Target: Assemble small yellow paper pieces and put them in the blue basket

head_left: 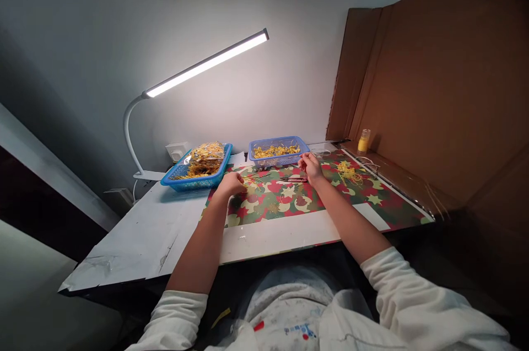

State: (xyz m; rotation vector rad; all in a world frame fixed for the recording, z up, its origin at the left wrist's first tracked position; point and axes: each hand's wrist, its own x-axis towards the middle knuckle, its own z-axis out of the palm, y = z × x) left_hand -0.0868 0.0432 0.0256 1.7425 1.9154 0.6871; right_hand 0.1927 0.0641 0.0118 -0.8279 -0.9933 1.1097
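Tbl (124, 235): 2 bskts (198, 182) (279, 161), 2 hands (233, 183) (311, 166)

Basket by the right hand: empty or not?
Not empty: yellow strands lie heaped loosely inside the basket, visible through its open top. Cannot tell how deep the heap goes.

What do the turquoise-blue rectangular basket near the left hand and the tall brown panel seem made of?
Turquoise-blue rectangular basket: probably plastic, slightly shiny, judging by its smooth rim and perforated wall.
Tall brown panel: apparently cardboard, mostly matte, given its vertical fold creases.
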